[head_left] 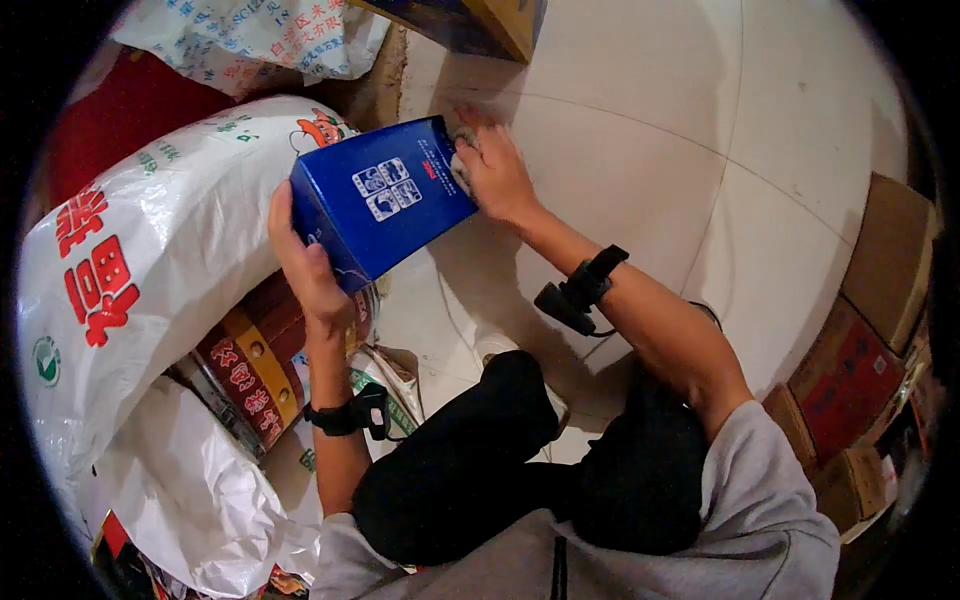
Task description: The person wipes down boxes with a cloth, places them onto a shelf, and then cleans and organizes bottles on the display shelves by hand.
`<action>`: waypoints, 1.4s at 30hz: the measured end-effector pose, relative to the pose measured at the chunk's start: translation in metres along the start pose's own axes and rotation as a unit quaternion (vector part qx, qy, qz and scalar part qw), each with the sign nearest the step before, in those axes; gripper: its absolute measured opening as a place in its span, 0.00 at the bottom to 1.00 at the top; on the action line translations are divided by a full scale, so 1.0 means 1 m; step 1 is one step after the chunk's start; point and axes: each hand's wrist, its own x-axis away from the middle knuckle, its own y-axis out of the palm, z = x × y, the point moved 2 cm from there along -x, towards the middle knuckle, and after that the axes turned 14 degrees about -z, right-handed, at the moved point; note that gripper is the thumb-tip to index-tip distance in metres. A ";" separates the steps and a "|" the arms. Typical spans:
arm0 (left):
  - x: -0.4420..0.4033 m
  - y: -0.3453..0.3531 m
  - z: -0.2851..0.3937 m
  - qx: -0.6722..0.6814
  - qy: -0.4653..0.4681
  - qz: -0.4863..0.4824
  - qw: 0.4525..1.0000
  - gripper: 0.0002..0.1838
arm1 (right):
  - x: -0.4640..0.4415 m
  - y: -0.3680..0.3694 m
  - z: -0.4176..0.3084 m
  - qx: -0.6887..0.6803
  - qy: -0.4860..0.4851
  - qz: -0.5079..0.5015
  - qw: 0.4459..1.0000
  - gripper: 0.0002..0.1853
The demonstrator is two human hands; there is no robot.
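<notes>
A blue box (400, 200) with white printed pictures and a small red mark is held up, tilted, over the floor. My left hand (312, 270) grips its left end, thumb on the near side and fingers along the outer edge. At the box's right end is my right hand (498, 178), closed on a greyish crumpled cloth (462, 160) that is against that end face. Part of the cloth is hidden by my fingers. Both wrists wear black straps with small devices.
To the left lies a big white sack (170, 220) with red characters, a printed plastic bag (260, 40) behind it. A red-brown box (255, 370) and white plastic (190, 490) sit nearer. Cardboard boxes (845, 370) line the right; another box (480, 25) stands ahead on the tiled floor (640, 130).
</notes>
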 end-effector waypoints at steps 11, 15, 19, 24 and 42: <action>-0.016 0.002 0.027 -0.112 0.051 -0.021 0.992 0.43 | 0.027 -0.006 -0.054 -0.077 -0.009 -0.038 0.996 0.25; -0.017 -0.003 0.028 -0.128 0.068 -0.042 0.989 0.43 | 0.061 -0.013 -0.131 -0.104 -0.144 -0.034 0.984 0.26; -0.027 -0.017 0.036 -0.125 0.133 -0.108 0.977 0.43 | 0.059 -0.025 -0.127 -0.145 -0.195 -0.067 0.968 0.24; -0.040 -0.011 0.062 -0.183 0.194 -0.149 0.952 0.40 | 0.041 -0.058 -0.110 -0.238 -0.188 -0.055 0.951 0.21; -0.006 0.021 0.114 -0.007 -0.056 -0.125 0.991 0.44 | 0.125 -0.110 -0.070 -0.446 0.166 0.050 0.878 0.20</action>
